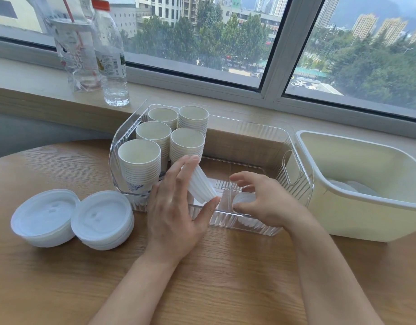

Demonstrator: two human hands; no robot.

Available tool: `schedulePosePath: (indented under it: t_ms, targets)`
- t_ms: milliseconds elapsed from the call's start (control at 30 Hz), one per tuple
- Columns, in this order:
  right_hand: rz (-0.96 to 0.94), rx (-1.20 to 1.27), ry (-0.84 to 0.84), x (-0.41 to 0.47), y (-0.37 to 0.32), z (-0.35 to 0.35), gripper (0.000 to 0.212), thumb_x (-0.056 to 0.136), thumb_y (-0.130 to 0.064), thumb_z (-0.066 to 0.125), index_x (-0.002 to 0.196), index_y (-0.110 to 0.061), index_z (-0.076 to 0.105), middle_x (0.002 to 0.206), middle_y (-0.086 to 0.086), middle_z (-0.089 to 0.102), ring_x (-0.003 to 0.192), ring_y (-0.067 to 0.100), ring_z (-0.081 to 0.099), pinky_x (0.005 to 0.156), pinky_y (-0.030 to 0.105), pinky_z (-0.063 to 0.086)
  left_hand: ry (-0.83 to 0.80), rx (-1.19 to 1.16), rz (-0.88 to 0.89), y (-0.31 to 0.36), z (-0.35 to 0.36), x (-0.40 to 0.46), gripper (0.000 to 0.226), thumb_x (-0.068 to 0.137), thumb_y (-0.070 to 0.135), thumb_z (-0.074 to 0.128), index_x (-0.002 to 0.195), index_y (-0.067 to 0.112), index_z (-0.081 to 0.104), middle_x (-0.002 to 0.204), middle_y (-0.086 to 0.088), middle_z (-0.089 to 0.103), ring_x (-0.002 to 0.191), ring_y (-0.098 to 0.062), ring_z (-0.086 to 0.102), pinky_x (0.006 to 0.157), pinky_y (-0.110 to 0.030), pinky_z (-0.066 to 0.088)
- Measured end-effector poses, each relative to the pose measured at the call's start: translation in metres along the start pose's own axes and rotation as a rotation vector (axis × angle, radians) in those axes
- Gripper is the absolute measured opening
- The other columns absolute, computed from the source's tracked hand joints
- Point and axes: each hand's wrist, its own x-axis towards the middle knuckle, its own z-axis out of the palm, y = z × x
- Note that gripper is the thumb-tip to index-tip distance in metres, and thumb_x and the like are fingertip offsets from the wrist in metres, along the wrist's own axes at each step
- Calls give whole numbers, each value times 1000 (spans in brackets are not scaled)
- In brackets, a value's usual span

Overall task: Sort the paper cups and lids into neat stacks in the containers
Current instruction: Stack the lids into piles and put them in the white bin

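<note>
A clear ribbed container (293,146) stands on the wooden table; several stacks of white paper cups (141,160) fill its left end. My left hand (176,207) grips a tilted stack of white lids (201,184) edge-on between thumb and fingers, over the container's front part. My right hand (263,200) reaches into the container with curled fingers around another small stack of lids (243,201) lying at the bottom. Two stacks of white lids (43,216) (102,219) sit on the table left of the container.
A cream plastic bin (357,202) stands to the right, with a few lids at its bottom. Two clear plastic bottles (110,57) stand on the window sill behind. The table's curved edge runs at far left.
</note>
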Motion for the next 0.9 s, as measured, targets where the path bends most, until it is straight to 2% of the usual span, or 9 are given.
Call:
schedulePosePath:
  t_ms: [167, 233, 300, 400, 567, 667, 733, 800, 900]
  targets:
    - [4, 70, 99, 6, 7, 6, 54, 90, 4, 68, 127, -35, 69, 113, -12, 69, 104, 2, 64, 83, 18, 54, 6, 5, 2, 0, 0, 0, 75, 93, 47, 71, 154, 18, 38, 152, -8, 54, 137, -22, 53, 109, -33, 40]
    - [3, 82, 184, 8, 8, 9, 44, 92, 2, 69, 117, -33, 74, 102, -14, 70, 93, 1, 65, 74, 14, 54, 7, 5, 2, 0, 0, 0, 75, 93, 48, 71, 154, 19, 39, 152, -8, 54, 137, -21, 53, 109, -32, 39]
    - [-14, 122, 298, 8, 8, 11, 27, 93, -7, 75, 104, -32, 77, 92, -14, 70, 83, 1, 65, 66, 10, 49, 9, 3, 4, 0, 0, 1, 74, 93, 49, 69, 154, 19, 39, 152, -7, 55, 136, -21, 53, 109, -30, 38]
    - [-57, 188, 447, 7, 6, 11, 16, 92, -13, 79, 93, -29, 79, 82, -14, 72, 77, 0, 66, 68, 5, 46, 10, 5, 10, 0, 0, 1, 74, 93, 50, 68, 153, 19, 39, 151, -7, 55, 136, -21, 54, 108, -30, 38]
    - [-79, 207, 532, 5, 3, 12, 15, 95, -16, 73, 91, -27, 80, 77, -18, 73, 78, -2, 68, 71, 10, 48, 8, 8, 15, 0, -1, 1, 75, 92, 50, 71, 153, 19, 40, 150, -7, 56, 135, -20, 54, 109, -28, 36]
    - [-96, 277, 567, 6, 2, 12, 14, 95, -16, 72, 93, -28, 79, 77, -19, 72, 79, -3, 68, 70, 9, 49, 7, 14, 14, 0, 0, 1, 76, 91, 51, 72, 152, 19, 41, 149, -7, 57, 135, -21, 55, 108, -33, 40]
    - [-99, 306, 576, 5, 2, 11, 17, 95, -15, 71, 98, -30, 77, 78, -18, 72, 79, -3, 67, 70, 15, 53, 8, 13, 14, 1, 0, 1, 76, 91, 51, 72, 152, 19, 42, 148, -6, 59, 135, -21, 56, 107, -36, 42]
    - [-98, 292, 537, 5, 2, 10, 24, 94, -12, 70, 104, -32, 75, 81, -17, 72, 79, -1, 67, 73, 23, 58, 7, 9, 13, 1, -1, 1, 75, 91, 52, 72, 152, 19, 42, 148, -6, 59, 134, -21, 56, 106, -36, 43]
    - [-94, 222, 414, 5, 2, 11, 29, 94, -11, 67, 108, -36, 71, 91, -16, 75, 84, 0, 68, 78, 24, 55, 5, 2, 9, 2, -1, 1, 76, 90, 52, 72, 151, 18, 43, 148, -5, 59, 134, -20, 56, 107, -34, 42]
